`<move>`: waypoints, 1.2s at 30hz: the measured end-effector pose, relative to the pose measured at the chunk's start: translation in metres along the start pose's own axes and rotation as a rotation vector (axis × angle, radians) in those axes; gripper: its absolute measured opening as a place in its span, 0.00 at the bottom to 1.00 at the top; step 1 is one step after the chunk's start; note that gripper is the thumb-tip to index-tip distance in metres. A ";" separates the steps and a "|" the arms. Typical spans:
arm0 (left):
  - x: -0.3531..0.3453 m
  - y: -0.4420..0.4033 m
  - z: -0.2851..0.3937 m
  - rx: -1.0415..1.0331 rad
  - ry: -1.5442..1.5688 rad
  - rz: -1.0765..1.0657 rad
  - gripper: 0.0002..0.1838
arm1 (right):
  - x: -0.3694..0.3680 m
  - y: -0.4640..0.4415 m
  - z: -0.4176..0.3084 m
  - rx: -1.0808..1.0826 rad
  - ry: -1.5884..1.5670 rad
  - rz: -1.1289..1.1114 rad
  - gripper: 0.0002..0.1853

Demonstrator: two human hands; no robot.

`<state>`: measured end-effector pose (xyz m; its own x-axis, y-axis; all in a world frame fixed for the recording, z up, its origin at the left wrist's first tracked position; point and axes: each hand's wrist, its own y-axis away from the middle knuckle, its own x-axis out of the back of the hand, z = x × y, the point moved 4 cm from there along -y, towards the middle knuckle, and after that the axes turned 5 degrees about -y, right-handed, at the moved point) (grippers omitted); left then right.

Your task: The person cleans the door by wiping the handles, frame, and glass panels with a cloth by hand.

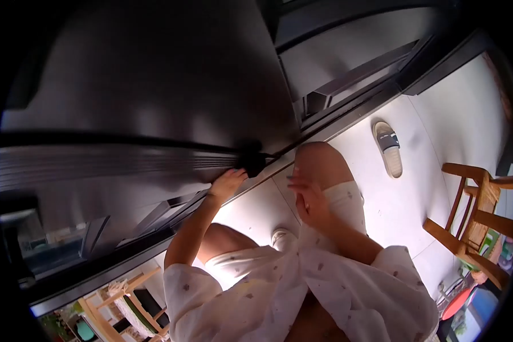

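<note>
Black bundle, judged soft and light, best held mid-fold, sat against the dark panel, left hand touching it, pinch unclear, right hand loosely spread near the panel.

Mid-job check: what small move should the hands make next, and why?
Probably bring the right hand over to steady the black bundle: only the left hand is at it, while the right is near the knee, apparently holding nothing.

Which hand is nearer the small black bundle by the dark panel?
Left. The left hand touches the black bundle; the right hand is apart from it, by the right knee.
</note>
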<state>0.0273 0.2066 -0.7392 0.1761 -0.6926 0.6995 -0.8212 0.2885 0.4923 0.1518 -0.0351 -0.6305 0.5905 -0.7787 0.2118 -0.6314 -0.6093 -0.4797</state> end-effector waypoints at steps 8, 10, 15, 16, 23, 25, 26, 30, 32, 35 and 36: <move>-0.082 -0.067 0.081 -0.330 -0.355 -0.303 0.30 | 0.029 0.041 -0.036 -0.032 0.076 -0.028 0.20; -0.140 -0.075 0.111 -0.278 -0.328 -0.245 0.29 | 0.036 0.042 -0.039 -0.020 0.092 -0.032 0.20; -0.075 -0.052 0.071 0.229 1.002 -0.276 0.25 | 0.042 0.027 -0.055 -0.118 0.172 0.009 0.18; -0.070 -0.047 0.067 0.295 1.205 -0.285 0.26 | 0.043 0.021 -0.059 -0.146 0.194 0.015 0.17; 0.304 0.107 -0.084 0.744 1.613 0.520 0.33 | 0.043 -0.037 -0.148 -0.305 -0.314 -0.188 0.16; 0.401 0.158 -0.117 0.810 1.676 0.783 0.35 | 0.061 -0.105 -0.275 -0.405 -0.301 -0.240 0.23; 0.440 0.180 -0.133 0.788 1.760 0.934 0.35 | 0.058 -0.121 -0.306 -0.536 -0.685 -0.170 0.27; 0.576 0.266 -0.221 0.583 1.666 1.250 0.34 | 0.077 -0.212 -0.440 -0.380 -0.696 -0.092 0.31; 0.617 0.295 -0.257 0.248 1.661 1.331 0.33 | 0.088 -0.243 -0.493 -0.359 -0.815 -0.009 0.31; 0.676 0.367 -0.332 0.373 1.025 1.408 0.23 | 0.125 -0.308 -0.564 0.015 -0.530 0.136 0.29; 0.686 0.390 -0.355 0.471 0.861 1.402 0.20 | 0.137 -0.332 -0.604 0.155 -0.704 0.256 0.28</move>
<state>0.0198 0.0789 0.1162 -0.6745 0.4763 0.5641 -0.6399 0.0039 -0.7685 0.1387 -0.0293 0.0718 0.6493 -0.5819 -0.4897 -0.7444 -0.3545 -0.5658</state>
